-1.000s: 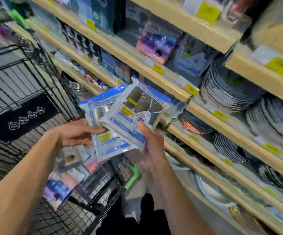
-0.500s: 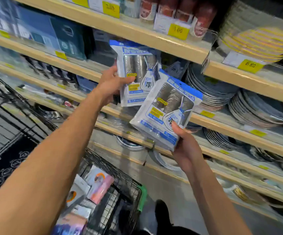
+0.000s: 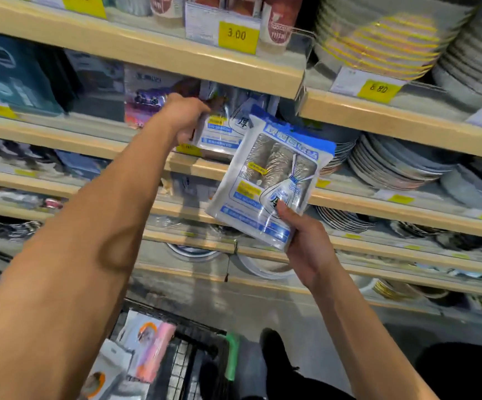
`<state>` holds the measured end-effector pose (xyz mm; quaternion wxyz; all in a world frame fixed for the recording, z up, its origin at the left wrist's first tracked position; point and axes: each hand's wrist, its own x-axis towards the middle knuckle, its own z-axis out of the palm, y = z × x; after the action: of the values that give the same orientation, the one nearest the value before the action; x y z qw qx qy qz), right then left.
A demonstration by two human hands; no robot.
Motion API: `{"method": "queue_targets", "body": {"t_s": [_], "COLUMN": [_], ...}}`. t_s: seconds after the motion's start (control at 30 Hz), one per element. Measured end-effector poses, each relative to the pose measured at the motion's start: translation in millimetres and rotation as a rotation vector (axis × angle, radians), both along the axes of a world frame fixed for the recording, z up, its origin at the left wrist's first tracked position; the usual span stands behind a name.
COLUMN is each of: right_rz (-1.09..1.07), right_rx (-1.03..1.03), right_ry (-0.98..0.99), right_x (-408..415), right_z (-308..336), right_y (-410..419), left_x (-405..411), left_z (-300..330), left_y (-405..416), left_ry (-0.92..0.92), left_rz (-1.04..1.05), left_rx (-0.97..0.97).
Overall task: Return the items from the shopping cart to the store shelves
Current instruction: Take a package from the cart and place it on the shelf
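Item: two matching packets of rolled bags, white and blue film with a clear window showing silvery rolls. First packet [image 3: 222,127]: gripped at its left edge by the left hand [image 3: 186,116], fingers curled round it; upright, long axis near vertical, its upper part already under the lip of the wooden shelf board [image 3: 159,57] above and inside the bay, its lower edge just over the front rail of the shelf [image 3: 205,166] it is bound for. Second packet [image 3: 268,183]: pinched at its lower right corner by the right hand [image 3: 306,246], thumb on the front face, fingers behind; long axis tilted, top leaning right and toward the shelving; held out in front of the shelves, lower than the first packet and just to its right, overlapping its lower right corner in view. Governing relation: the target bay lies up and to the left of the right hand, directly ahead of the left hand; the left hand is the nearer and appears due to place first, the second packet then needing to travel up, left and inward, turned upright. Shopping cart [image 3: 182,359]: lower edge of view, below the left forearm, further packaged goods [image 3: 147,345] inside, not yet returned. Neighbouring stock: stacked plates [image 3: 392,163] to the right.
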<state>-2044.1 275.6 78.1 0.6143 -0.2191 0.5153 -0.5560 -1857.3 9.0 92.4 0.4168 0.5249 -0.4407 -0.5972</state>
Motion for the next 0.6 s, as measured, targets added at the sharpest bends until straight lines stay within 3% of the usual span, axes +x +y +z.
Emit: {"method": "queue_targets", "body": {"t_s": [0.17,0.23,0.37,0.43,0.5,0.57,0.6], "right_rz": [0.015,0.016,-0.018,-0.035,-0.042,-0.059,-0.066], "right_rx": [0.016,0.020,0.012,-0.004,-0.021,-0.036,-0.044], "right_ry": [0.045,0.066,0.188,0.237,0.272,0.314,0.337], "right_x": [-0.3,1.6,8.4,10.3,9.8,8.5,8.8], "right_z": [-3.7,-6.3,-12.3,-11.3,-7.2,-2.4,-0.3], "right_y": [-0.6,-1.7,-7.8,-15.4,-26.0,-41.3,-49.5], "left_x": [-8.7,-12.9,-13.4,-12.9,-10.4,-7.0,-3.4], "left_z": [24.7,24.4,6.0,5.7,6.5,7.6,7.5], "left_y": [14.8,16.9,17.9,26.7,36.8,48.8,53.3], "left_ry": [0.119,0.084,-0.220,-0.576,-0.950,-0.951,-0.837], "left_rz": [0.066,0.080,0.059,0.064,0.223,0.329,0.315], "left_rx": [-0.029,-0.078,-0.202,-0.311,-0.442,-0.514,-0.517]}}
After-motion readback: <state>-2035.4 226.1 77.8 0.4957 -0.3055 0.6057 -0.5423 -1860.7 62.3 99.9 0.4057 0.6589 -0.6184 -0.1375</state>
